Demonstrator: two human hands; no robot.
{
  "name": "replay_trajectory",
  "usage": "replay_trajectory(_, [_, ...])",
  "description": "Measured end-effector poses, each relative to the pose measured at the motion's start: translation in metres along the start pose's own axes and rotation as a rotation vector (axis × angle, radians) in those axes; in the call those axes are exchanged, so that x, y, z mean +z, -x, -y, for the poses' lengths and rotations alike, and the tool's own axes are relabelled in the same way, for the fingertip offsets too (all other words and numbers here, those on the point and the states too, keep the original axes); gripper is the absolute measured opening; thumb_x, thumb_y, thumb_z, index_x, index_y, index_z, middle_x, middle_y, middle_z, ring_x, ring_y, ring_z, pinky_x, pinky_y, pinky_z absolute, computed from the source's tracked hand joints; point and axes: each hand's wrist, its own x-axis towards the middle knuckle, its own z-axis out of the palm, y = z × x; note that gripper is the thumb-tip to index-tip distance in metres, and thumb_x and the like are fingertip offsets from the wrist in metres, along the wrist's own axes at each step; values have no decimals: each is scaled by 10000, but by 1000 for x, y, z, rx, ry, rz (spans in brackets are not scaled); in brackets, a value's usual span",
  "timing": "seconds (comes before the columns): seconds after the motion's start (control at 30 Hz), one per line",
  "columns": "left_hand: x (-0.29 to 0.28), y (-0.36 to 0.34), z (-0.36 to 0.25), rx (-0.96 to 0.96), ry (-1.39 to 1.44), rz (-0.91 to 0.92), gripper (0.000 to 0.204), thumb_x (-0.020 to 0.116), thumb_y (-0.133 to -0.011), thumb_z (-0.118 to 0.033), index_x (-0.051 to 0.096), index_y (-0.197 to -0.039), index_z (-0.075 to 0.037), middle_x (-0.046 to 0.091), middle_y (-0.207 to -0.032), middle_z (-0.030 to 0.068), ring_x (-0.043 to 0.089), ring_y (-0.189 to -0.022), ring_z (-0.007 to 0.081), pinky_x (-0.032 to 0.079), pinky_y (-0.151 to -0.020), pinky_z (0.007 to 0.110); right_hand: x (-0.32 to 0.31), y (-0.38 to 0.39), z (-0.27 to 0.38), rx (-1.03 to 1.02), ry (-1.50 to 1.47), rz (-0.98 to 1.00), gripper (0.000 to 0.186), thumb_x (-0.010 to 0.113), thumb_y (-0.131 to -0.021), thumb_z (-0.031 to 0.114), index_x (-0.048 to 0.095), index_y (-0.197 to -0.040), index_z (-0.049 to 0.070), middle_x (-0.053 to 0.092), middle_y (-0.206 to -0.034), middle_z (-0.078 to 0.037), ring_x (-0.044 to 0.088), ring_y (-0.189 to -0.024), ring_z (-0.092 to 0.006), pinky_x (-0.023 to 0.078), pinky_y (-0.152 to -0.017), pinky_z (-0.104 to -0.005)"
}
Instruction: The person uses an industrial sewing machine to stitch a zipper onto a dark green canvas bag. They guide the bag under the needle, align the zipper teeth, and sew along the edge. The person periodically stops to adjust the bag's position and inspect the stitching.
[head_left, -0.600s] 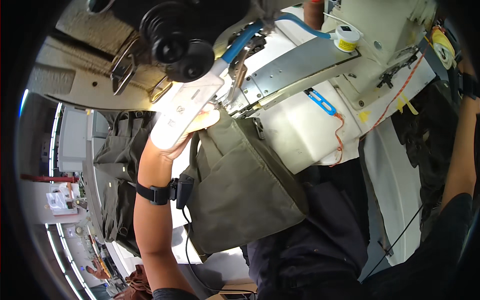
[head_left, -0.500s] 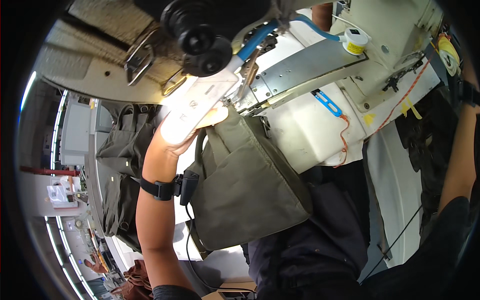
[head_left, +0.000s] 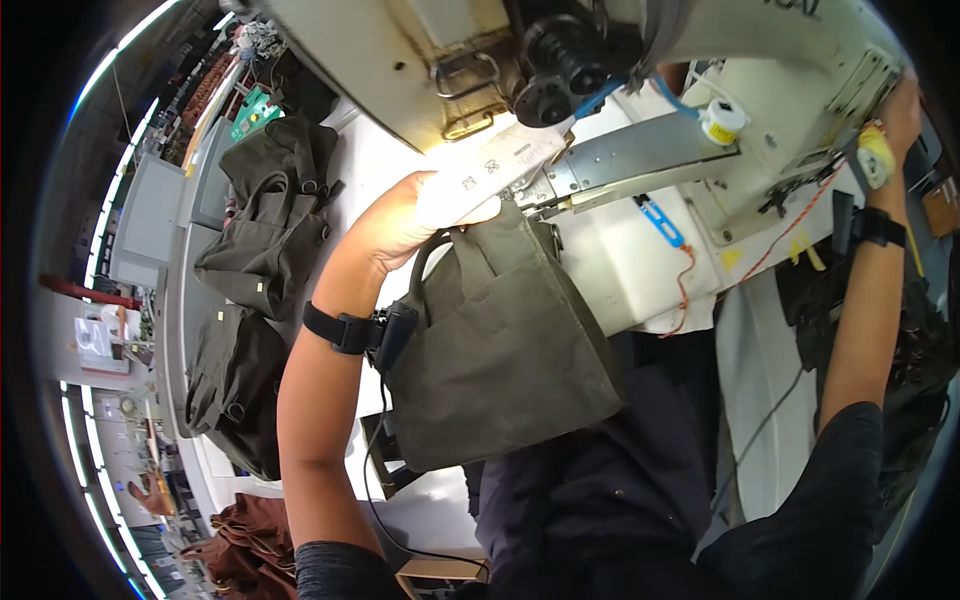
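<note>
Where the olive bag (head_left: 500, 370) sits: top edge up by the metal plate (head_left: 640, 155) of the sewing machine (head_left: 770, 110), body hanging toward the wearer's lap.
Bag weight: probably light for its bulk; the lower part likely swings and drags at the top.
Bag cloth: looks like soft, fairly firm canvas; holds a broad shape with shallow creases; matte, so unlikely to slip; not fragile, though it may crease.
Bag hold: best pinched flat at the top edge, other palm under the body; strap handle (head_left: 418, 280) on the left gives a second grip, but would likely skew the cloth.
Left hand (head_left: 415, 215): at the bag's top, thumb out; fingers partly hidden by the white casing (head_left: 490, 170), so cannot tell how tightly they close.
Right hand (head_left: 903, 118): well apart from the left, by the machine's right end; cannot tell its grip.
Casing print: small dark marks, too washed out to read.
White knob (head_left: 722, 122): yellow label, tiny print.
Bags beyond, left (head_left: 262, 235): small pale tags, no legible writing.
</note>
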Motion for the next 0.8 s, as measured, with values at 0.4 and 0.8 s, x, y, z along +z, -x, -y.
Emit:
replay_trajectory(0.4, [48, 32, -3, 74, -505, -246, 308, 618, -1067, -310, 693, -958, -32, 578, -844, -69, 463, -774, 29, 390, -692, 230, -95, 281, 186, -78, -417, 826, 322, 425, -1097, 121, 713, -1064, -21, 727, -1077, -122, 664, -1037, -212, 509, -949, -336])
replay_trajectory(0.8, [27, 17, -10, 94, -672, -100, 189, 717, -982, -239, 671, -935, -62, 604, -869, -76, 510, -827, 39, 438, -760, 253, -7, 349, 251, 1184, -1133, 1338, 331, 638, -1033, 137, 681, -1302, -51, 721, -1196, -69, 647, -1068, -108, 503, -978, -277])
